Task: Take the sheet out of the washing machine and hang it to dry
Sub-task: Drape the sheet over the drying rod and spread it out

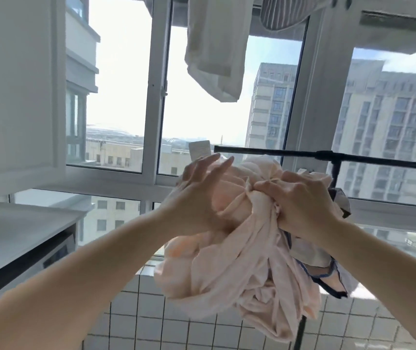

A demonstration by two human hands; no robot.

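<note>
The pale pink sheet (239,269) is a twisted, bunched bundle held up in front of the window, just below the black drying rail (277,152). My right hand (300,205) grips a gathered knot of the sheet at its upper right. My left hand (202,195) lies against the bundle's left side with fingers straight and spread. A white care label (200,149) sticks up behind the left fingertips. The sheet's lower folds hang down toward the tiled wall.
A dark-edged cloth (328,276) hangs on the rack behind the sheet. A white towel (217,51) and a striped fabric (285,11) hang overhead. White cabinet (17,92) and counter (22,223) stand at left, windows (156,97) ahead, white tiled wall (176,324) below.
</note>
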